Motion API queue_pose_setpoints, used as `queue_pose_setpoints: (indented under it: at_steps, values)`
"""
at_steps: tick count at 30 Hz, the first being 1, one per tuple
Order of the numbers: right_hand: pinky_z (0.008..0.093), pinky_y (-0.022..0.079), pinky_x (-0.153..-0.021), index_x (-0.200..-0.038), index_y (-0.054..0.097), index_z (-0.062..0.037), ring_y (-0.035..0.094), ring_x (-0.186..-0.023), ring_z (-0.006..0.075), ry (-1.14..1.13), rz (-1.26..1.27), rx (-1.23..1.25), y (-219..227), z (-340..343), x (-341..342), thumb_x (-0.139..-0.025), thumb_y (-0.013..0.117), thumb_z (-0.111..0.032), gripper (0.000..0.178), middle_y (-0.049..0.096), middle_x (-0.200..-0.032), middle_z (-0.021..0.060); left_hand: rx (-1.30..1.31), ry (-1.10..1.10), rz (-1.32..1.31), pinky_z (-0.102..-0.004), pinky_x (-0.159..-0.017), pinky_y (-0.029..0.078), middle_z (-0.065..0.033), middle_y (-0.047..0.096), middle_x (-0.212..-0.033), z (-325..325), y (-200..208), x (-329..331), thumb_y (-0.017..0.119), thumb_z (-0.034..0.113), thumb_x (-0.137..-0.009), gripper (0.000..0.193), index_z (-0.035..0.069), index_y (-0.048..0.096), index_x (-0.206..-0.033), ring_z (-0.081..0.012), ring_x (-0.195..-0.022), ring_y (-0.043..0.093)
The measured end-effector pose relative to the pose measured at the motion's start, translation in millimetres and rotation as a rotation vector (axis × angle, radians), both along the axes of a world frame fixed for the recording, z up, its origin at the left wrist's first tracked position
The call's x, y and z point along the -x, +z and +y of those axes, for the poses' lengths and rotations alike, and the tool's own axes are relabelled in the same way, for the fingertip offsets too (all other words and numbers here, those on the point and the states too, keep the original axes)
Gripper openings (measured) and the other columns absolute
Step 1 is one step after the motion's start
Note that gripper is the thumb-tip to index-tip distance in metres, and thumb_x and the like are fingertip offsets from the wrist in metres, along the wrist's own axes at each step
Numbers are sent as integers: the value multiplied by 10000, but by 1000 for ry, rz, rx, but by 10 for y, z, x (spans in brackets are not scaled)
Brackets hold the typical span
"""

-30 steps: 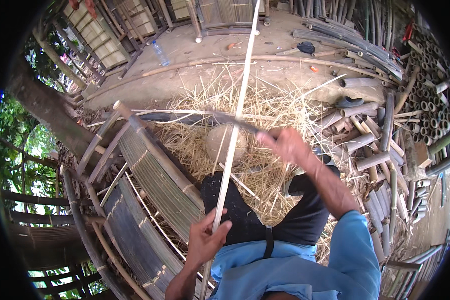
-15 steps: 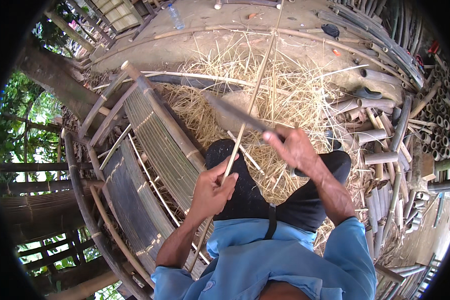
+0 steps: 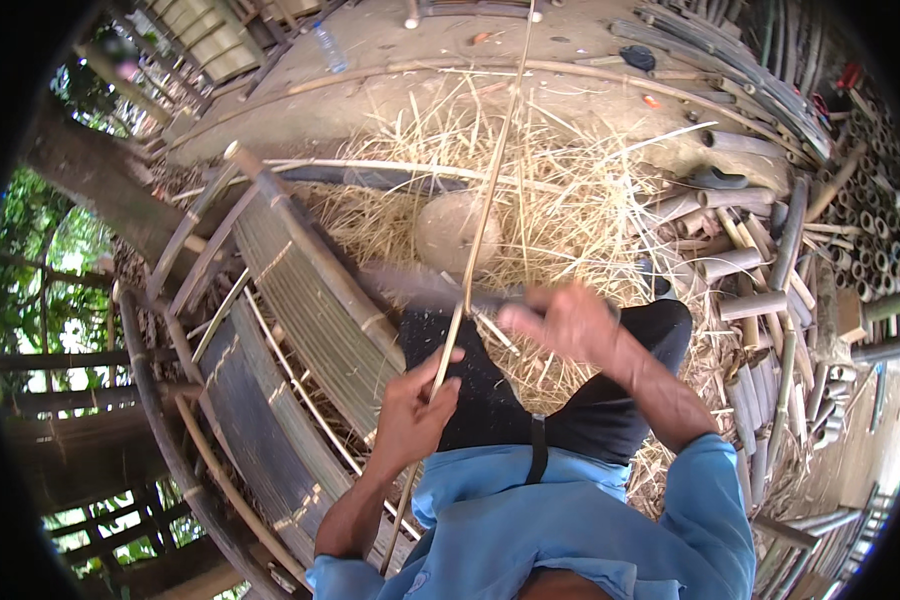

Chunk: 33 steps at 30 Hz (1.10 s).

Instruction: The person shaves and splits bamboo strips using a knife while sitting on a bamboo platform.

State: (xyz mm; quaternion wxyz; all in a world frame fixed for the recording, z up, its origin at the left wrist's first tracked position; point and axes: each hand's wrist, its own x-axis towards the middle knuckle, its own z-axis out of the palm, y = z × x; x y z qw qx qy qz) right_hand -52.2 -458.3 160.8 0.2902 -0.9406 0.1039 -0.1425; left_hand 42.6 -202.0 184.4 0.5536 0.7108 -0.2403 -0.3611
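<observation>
A long thin bamboo strip [image 3: 492, 180] runs from beside my left arm, over my lap and away to the far edge. My left hand [image 3: 417, 408] grips it above my left thigh, thumb and fingers pinched round it. In my right hand [image 3: 567, 322] is a long-bladed knife [image 3: 410, 287], held by the handle and pointing left. The blade, smeared by motion, crosses the strip a little beyond my left hand. Where the blade meets it, the strip shows a slight bend, and a thin sliver seems to part from it there.
Pale shavings [image 3: 560, 220] cover the ground ahead around a round stone-like block [image 3: 457, 232]. A bamboo bench [image 3: 300, 270] stands close on my left. Cut bamboo pieces [image 3: 750, 305] and stacked poles [image 3: 735, 75] lie to the right. A plastic bottle [image 3: 330, 48] is at the far left.
My right hand has drawn the knife nearer along the strip, toward my left hand. The left hand keeps its hold, slightly lower. The whole view has shifted a little.
</observation>
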Motion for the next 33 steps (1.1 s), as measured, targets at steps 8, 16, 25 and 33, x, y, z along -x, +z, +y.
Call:
queue_pose_setpoints:
  at_steps: [8,16,25,33]
  values:
    - [431,522,-518,-1080,713,30,659,-571,294,-622,131,-150,-258,-2094,133,-971,449,-690,775,681,-721,250,-210,-206,-25,-219,-490,312,73,504,-622,701,43,400,605,100,-971,338,8,645,-1293,-16,-550,423]
    - [296,415,-446,-930,670,5,519,-511,129,-620,-119,-944,-317,-892,-136,-927,663,-396,401,588,-636,64,-210,-336,69,-216,-519,417,8,646,-795,710,-235,-83,669,108,-936,564,21,499,-1466,-32,-624,537]
    - [406,496,-537,-1012,684,-11,606,-535,203,-375,-76,-547,-388,-435,-50,-945,522,-676,688,663,-658,133,-71,-59,-67,-199,-505,306,98,463,-682,-655,-288,-346,577,124,-1022,313,31,650,-1312,-5,-580,385]
    - [460,509,-494,-1095,741,-81,612,-484,254,-202,245,-14,-168,-277,87,-927,297,-819,877,547,-503,85,-65,-26,-251,-203,-455,252,117,448,-649,-585,-300,-260,615,107,-1002,209,32,707,-1173,12,-531,366]
